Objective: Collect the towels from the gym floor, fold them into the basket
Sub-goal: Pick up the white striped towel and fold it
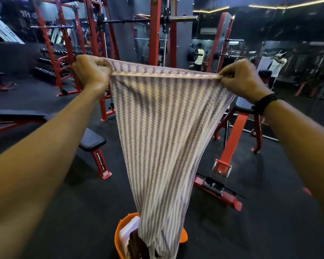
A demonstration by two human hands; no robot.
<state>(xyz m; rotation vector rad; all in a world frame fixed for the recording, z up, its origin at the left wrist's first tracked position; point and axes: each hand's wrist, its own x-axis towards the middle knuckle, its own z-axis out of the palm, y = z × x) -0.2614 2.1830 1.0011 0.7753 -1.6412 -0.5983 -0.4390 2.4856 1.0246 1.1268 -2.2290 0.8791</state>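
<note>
Both arms were stretched forward, the left hand (91,71) and the right hand (241,79) each curled tight around a top corner of the towel (165,131). It hung lengthwise, long axis vertical, its lower end dropping into the orange basket (120,234) (folded cloth already inside). Purple-and-cream stripes ran down it.

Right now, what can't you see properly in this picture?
- Orange basket: head view, mostly hidden behind the striped towel and cut off by the bottom edge.
- Towel's bottom end: cut off by the bottom edge.
- Left hand fingers: curled behind the towel's corner.
- Distant people: small, blurred.
</note>
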